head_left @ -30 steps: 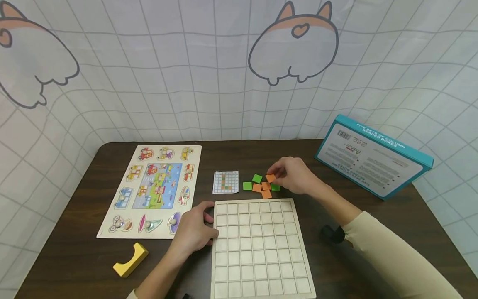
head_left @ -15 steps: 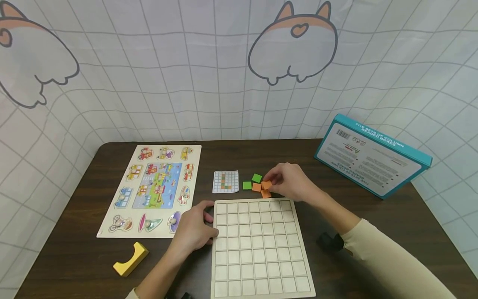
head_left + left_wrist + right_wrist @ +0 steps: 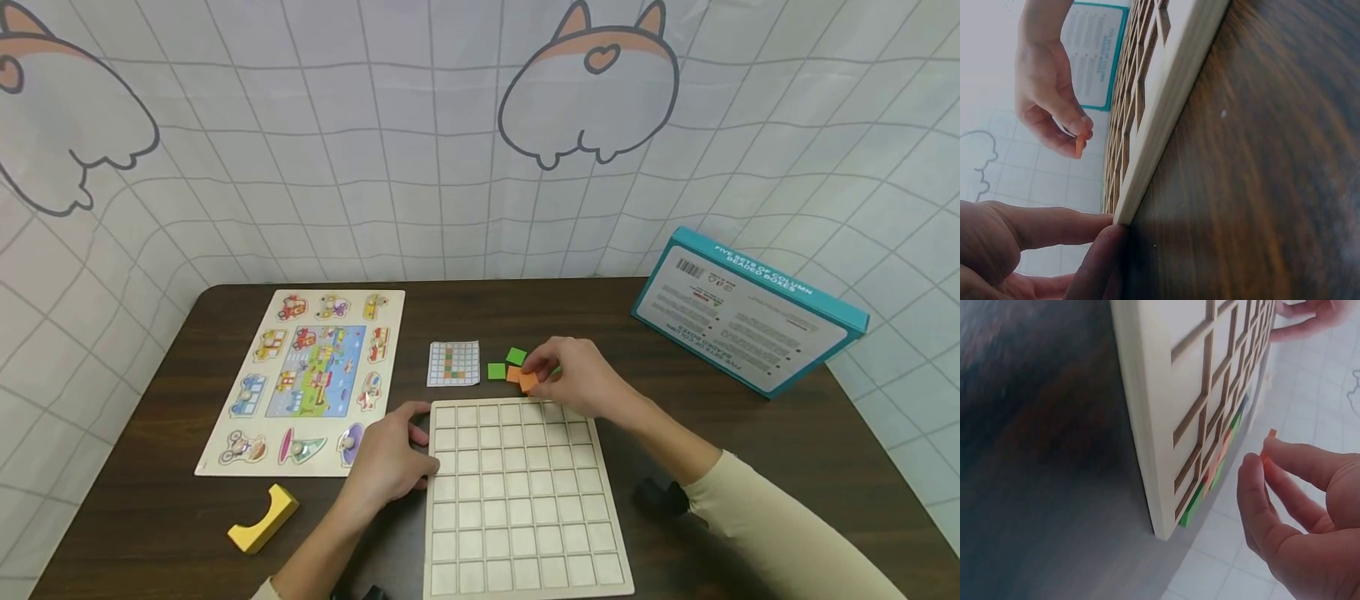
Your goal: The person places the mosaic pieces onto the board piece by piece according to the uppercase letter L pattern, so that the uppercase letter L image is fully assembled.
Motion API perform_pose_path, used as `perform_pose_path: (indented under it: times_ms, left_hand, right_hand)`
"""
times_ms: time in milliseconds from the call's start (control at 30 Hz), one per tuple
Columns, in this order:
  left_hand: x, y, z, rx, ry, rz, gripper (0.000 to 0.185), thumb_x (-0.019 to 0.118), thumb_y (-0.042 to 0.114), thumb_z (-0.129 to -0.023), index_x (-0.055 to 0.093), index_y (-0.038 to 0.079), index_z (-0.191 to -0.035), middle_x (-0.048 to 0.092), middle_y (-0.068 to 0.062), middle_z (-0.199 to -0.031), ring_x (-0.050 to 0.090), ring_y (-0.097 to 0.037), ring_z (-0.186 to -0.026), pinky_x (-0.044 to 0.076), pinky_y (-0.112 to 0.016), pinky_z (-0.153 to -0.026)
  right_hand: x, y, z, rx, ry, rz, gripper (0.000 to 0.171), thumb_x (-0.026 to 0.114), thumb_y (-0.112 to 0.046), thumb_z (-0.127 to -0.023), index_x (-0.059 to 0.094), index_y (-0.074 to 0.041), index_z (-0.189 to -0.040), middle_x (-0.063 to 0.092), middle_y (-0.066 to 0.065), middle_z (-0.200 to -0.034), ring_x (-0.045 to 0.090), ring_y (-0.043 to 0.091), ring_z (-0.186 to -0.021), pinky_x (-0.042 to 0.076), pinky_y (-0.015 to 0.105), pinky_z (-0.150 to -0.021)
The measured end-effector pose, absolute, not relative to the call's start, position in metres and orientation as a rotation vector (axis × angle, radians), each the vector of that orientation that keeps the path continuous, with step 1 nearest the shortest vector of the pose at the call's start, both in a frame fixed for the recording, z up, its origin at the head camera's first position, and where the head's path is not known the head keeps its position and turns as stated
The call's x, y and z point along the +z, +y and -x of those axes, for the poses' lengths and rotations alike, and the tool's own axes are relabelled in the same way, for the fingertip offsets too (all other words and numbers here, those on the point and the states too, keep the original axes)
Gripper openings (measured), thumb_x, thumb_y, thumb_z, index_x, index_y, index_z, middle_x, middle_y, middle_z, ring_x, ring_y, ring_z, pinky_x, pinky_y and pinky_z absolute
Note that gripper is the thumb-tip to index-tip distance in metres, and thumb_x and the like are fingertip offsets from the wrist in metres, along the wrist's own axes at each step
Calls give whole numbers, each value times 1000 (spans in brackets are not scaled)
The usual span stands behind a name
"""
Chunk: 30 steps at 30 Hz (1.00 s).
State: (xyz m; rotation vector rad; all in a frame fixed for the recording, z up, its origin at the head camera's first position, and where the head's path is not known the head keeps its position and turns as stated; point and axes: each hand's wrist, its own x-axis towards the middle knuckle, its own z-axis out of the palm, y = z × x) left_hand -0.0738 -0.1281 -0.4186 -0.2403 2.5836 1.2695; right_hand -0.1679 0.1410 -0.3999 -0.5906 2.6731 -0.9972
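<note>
- One orange tile (image 3: 528,382) is pinched between the thumb and fingers of the right hand (image 3: 577,377), held just above the far edge of the wooden grid board (image 3: 525,500). The grip looks light, on the thin edges only, so the tile could slip out and land askew across the cell dividers.
- Several loose tiles, orange and green (image 3: 497,372), lie on the tabletop (image 3: 750,433) just beyond the board. The right hand hangs close over them, so a low knuckle might nudge them out of place.
- Left hand (image 3: 386,462) rests against the board's left edge, fingers curled at the rim and thumb near the corner. If that brace eased, the board would probably slide on the smooth tabletop.
- Right forearm reaches in from the lower right, wrist slightly raised, in a cream sleeve.
- A small pattern card (image 3: 453,364) lies left of the loose tiles.
</note>
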Motion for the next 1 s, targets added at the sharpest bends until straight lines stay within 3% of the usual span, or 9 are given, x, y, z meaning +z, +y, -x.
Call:
perform_pose_path:
  times_ms: [567,1000]
  left_hand:
    - [-419,-129,74,1284,2575,227,73,80,-8,-73,58,4,-142,63,-12,-94,63,-16,-50,57,-29,-45]
    - [-417,-129,73,1315,2560,231,73,80,-9,-73,59,3,-141,63,-13,-94,64,-17,-50,59,-30,-46]
  right_hand:
    - [-404,119,146,-1015,2611,608,17,88,-11,-82,78,-10,-96,68,0,-87,60,12,-79,56,25,-71]
    - [-410,102,131,-963,2575,682,12,81,-3,-82,77,-9,-91,66,-6,-76,59,8,-73,54,22,-65]
